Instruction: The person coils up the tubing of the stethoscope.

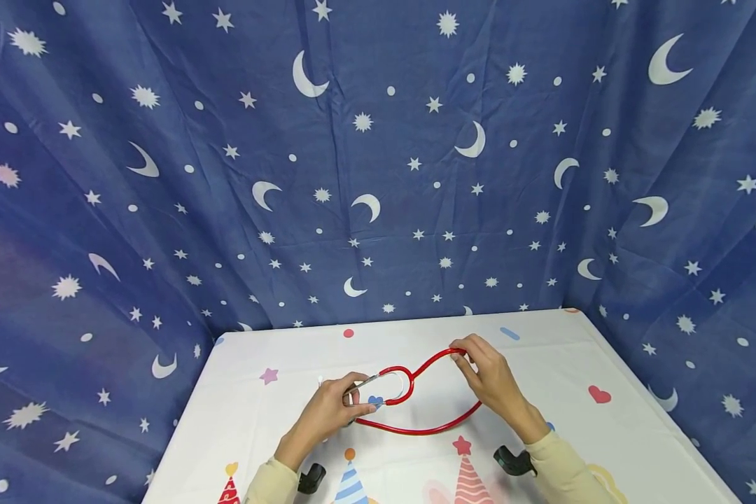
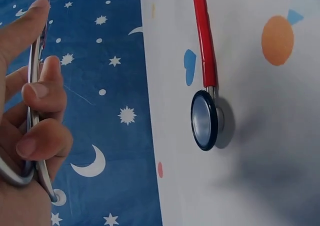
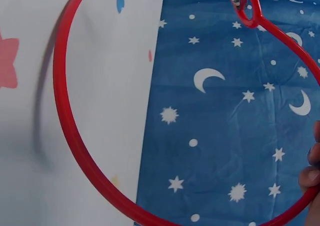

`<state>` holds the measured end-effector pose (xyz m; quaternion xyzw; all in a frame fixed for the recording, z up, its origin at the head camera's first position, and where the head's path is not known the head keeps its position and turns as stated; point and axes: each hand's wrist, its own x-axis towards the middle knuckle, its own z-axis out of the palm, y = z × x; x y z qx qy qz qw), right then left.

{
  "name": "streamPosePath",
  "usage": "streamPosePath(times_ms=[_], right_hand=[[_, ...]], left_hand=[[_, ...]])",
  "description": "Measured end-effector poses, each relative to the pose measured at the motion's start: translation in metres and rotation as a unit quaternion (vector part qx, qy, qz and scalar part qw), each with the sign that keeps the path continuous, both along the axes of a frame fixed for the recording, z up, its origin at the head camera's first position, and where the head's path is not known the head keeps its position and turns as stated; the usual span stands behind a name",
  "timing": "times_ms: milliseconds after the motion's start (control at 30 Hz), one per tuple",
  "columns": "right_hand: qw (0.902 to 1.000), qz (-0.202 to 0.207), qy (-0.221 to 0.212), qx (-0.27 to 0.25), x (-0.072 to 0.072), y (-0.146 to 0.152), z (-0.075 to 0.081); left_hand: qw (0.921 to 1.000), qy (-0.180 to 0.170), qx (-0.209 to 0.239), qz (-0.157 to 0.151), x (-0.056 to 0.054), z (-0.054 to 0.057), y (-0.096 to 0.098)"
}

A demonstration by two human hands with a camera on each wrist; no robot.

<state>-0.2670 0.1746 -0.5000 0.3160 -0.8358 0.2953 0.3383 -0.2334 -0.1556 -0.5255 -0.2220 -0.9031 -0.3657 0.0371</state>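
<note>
A red stethoscope (image 1: 418, 431) is stretched between my two hands over the table. My left hand (image 1: 324, 411) grips its metal ear tubes (image 2: 34, 61), fingers curled round them in the left wrist view. Farther right, my right hand (image 1: 494, 378) pinches the red tubing (image 3: 61, 81), which bends in a wide loop and runs back towards the left. At the tube's end, the round chest piece (image 2: 202, 120) with its dark rim is close to the tablecloth, below the left hand; whether it touches the cloth I cannot tell. The ear tips are mostly hidden by the left hand.
A white cloth with printed hearts, stars and party hats covers the table (image 1: 542, 364). Behind and at both sides hangs a blue curtain (image 1: 416, 175) with moons and stars. Dark wrist mounts (image 1: 311, 479) show below both wrists.
</note>
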Motion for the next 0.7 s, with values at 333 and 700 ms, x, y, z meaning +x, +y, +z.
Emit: streamPosePath(times_ms=[333,700], right_hand=[[0.9991,0.035,0.023,-0.01,0.006,-0.01,0.017],[0.9954,0.081,0.053,-0.002,0.005,-0.027,0.031]], left_hand=[[0.999,-0.003,-0.001,-0.044,0.005,0.007,0.006],[0.9959,0.037,-0.011,-0.081,0.013,0.014,0.019]])
